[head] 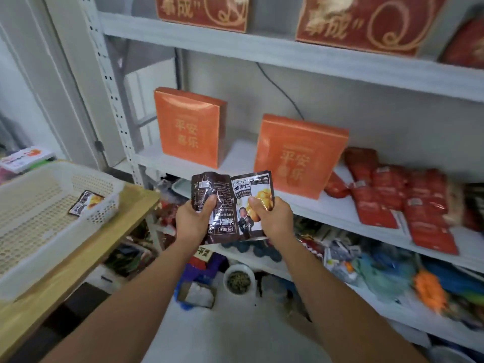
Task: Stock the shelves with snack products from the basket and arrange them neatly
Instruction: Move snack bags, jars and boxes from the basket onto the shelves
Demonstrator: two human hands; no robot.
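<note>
head view showed both of your arms stretched out in front of the shelving, each hand grasping dark brown snack packaging. your left hand had its thumb pressed on the face of the left packet and its fingers curled behind it; some of the printing low on that side read upside down. your right hand pinched the right packet the same way, thumb in front, with its front label and a picture of yellow kernels facing you. the two packets touched and overlapped at the middle, held upright in the air just in front of the edge of the middle shelf, not resting on it; whether more packets lay behind them you could not tell. to your left, the white perforated basket sat on a wooden table, and one spare packet of the same kind leaned in its near right corner. on the middle shelf stood two orange boxes, one at the left and one nearer the centre, well apart, and to the right of them lay a heap of red packets. red boxes with gold lettering stood on the shelf above. a small bowl sat on the floor below your hands.
</note>
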